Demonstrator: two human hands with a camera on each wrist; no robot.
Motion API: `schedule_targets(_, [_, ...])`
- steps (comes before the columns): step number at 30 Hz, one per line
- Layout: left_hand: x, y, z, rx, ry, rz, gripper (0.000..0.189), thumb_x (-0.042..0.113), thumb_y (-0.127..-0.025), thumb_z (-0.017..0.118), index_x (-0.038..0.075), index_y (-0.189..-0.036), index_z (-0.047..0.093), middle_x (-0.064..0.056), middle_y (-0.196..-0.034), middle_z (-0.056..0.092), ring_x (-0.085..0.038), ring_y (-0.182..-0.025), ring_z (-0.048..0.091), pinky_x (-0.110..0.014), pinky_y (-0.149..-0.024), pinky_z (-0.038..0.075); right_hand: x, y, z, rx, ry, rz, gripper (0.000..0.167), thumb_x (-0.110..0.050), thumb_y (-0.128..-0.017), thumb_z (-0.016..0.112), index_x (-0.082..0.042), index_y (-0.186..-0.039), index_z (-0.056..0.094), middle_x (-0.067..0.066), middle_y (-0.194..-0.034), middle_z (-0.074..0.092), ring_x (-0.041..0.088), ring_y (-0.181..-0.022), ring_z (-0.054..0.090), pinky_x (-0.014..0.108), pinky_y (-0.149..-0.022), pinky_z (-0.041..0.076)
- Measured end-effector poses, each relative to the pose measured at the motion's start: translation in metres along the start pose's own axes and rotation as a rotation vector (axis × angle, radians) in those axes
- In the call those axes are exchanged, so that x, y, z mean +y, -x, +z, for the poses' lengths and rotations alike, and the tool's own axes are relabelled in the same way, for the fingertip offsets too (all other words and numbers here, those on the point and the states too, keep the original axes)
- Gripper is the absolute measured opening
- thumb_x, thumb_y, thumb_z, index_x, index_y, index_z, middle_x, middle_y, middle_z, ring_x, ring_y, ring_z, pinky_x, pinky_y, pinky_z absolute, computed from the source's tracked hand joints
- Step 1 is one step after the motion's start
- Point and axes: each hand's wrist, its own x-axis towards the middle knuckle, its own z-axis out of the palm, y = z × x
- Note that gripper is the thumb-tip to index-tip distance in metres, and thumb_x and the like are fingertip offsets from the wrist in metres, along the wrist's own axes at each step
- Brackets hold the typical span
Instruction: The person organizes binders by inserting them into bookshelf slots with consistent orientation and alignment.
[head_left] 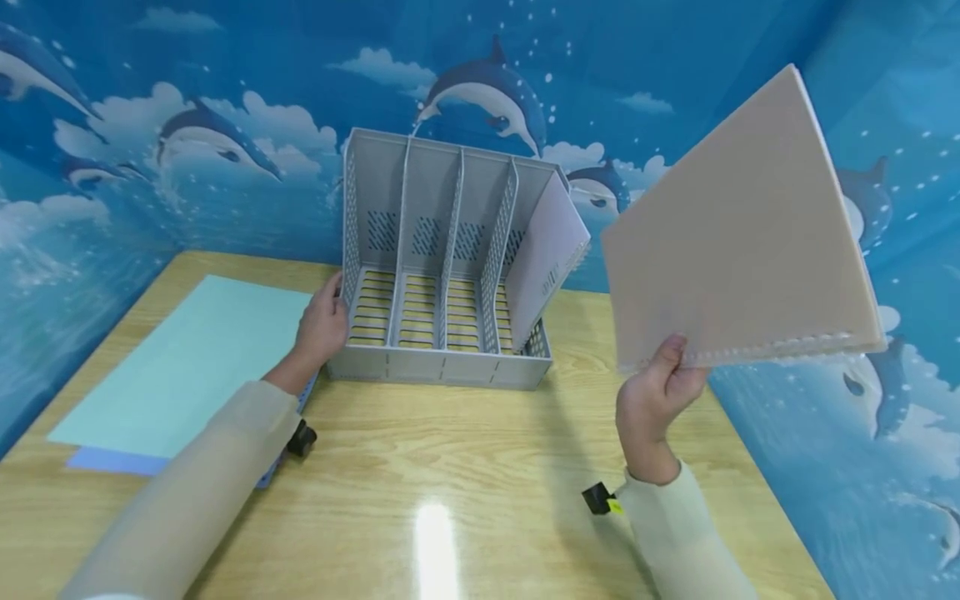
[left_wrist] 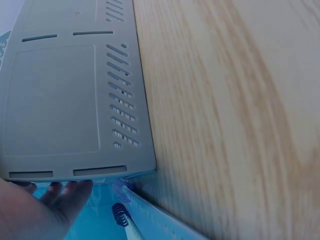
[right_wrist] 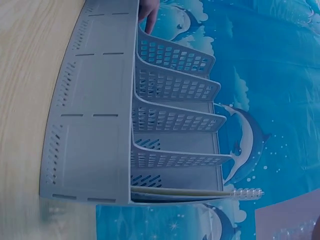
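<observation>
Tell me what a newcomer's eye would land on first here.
Probably the large beige spiral-bound notebook, held up by the right hand at the right of the head view. Next would come the grey file rack at the far side of the wooden table, with a pale spiral-bound notebook in its rightmost compartment. The vivid blue dolphin backdrop behind it all competes for attention.
</observation>
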Motion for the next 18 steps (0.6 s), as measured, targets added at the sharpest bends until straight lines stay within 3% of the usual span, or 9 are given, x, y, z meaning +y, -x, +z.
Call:
schedule_targets(10, [0.001, -0.001, 0.0, -0.002, 0.009, -0.007, 0.054, 0.009, -0.105, 0.022, 0.016, -0.157, 0.012, -0.02, -0.154, 0.031, -0.041, -0.139, 0.032, -0.057, -0.113, 0.028, -0.006, -0.003, 0.013, 0.01, -0.11, -0.036, 0.038, 0.011, -0.1, 0.027, 0.009, -0.135, 0.039, 0.023, -0.123, 0.056, 0.04, -0.118, 0.052, 0.048, -0.101, 0.044])
schedule_targets(18, [-0.001, -0.001, 0.0, 0.0, 0.021, 0.018, 0.053, 0.008, -0.105, 0.023, 0.014, -0.157, 0.012, -0.022, -0.153, 0.031, -0.042, -0.137, 0.035, -0.057, -0.112, 0.031, -0.011, -0.001, 0.026, 0.0, -0.156, -0.006, 0.038, 0.009, -0.1, 0.027, 0.01, -0.138, 0.033, 0.022, -0.125, 0.053, 0.04, -0.12, 0.049, 0.047, -0.103, 0.043])
